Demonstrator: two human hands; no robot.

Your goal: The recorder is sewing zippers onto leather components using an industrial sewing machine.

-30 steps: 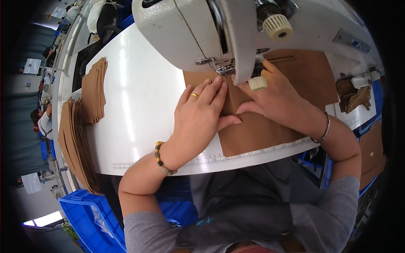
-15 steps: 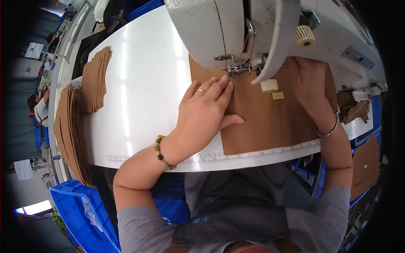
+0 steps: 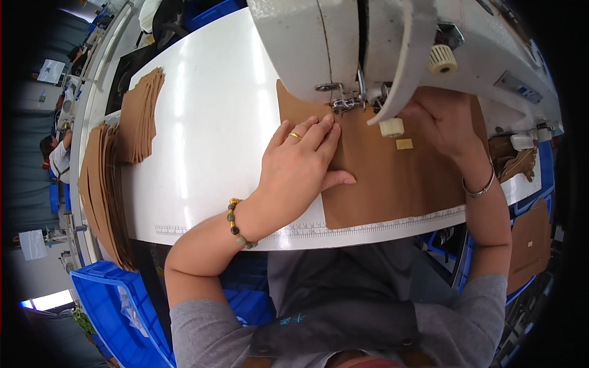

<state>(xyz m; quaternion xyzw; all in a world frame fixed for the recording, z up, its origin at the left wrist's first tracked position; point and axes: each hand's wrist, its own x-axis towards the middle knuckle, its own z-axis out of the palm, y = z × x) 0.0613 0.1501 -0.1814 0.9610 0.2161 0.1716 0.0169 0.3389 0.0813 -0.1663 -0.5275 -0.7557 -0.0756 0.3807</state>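
A brown flat sheet (image 3: pixel 392 190), perhaps leather, lies on the white table under the head of a white sewing machine (image 3: pixel 294 49). A small yellow label (image 3: pixel 404 144) sits on its surface. My left hand (image 3: pixel 304 153) rests flat on the sheet's left edge, its fingers stretched towards the presser foot (image 3: pixel 346 104) and its thumb spread to the right. Over the sheet's right part, beneath the machine's arm, my right hand (image 3: pixel 445 126) has curled fingers. The machine's curved guard hides its fingertips, so what they pinch cannot be made out.
Two stacks of brown pieces (image 3: pixel 140 116) (image 3: pixel 101 190) stand at the table's left. A ruler strip (image 3: pixel 294 230) runs along the near edge. Blue bins (image 3: pixel 119 306) flank me below. More brown scraps (image 3: pixel 518 162) lie at the right. A person (image 3: pixel 58 156) sits far left.
My right hand has shifted a little left and nearer, its curled fingers now beside the guard. The left hand stays flat in nearly the same place on the sheet.
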